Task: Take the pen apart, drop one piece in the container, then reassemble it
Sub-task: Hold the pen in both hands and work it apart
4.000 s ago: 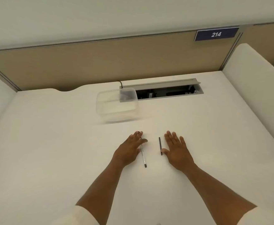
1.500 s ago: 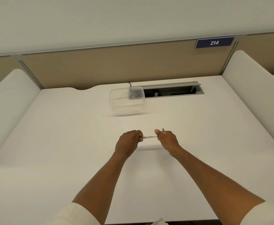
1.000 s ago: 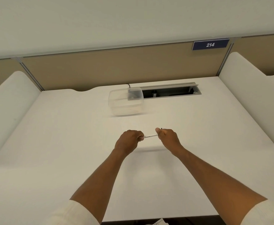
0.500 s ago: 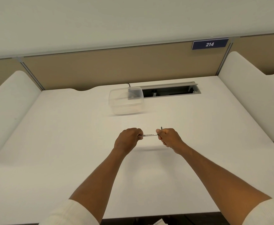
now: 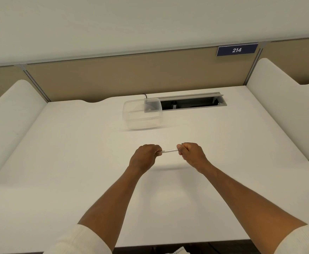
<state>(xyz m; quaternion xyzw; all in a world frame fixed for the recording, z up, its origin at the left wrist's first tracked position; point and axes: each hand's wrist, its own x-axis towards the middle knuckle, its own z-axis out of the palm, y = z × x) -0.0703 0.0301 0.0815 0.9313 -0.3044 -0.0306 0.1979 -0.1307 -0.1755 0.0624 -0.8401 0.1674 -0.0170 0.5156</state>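
Observation:
A thin white pen (image 5: pixel 169 150) runs level between my two fists, a little above the white desk (image 5: pixel 76 162). My left hand (image 5: pixel 146 155) is closed around its left end. My right hand (image 5: pixel 191 154) is closed around its right end, and a small dark tip (image 5: pixel 182 143) pokes up out of that fist. Both ends of the pen are hidden inside the fingers. A clear plastic container (image 5: pixel 142 113) stands open farther back on the desk, apart from both hands.
An open cable tray slot (image 5: pixel 192 104) lies in the desk right behind the container. White side dividers (image 5: pixel 285 107) flank the desk on the left and right, and a tan back panel carries a blue sign reading 214 (image 5: pixel 237 50).
Four seconds ago both hands lay flat beside two pen pieces on the desk. Since then both hands lifted them, and over the last half second they hold nearly still.

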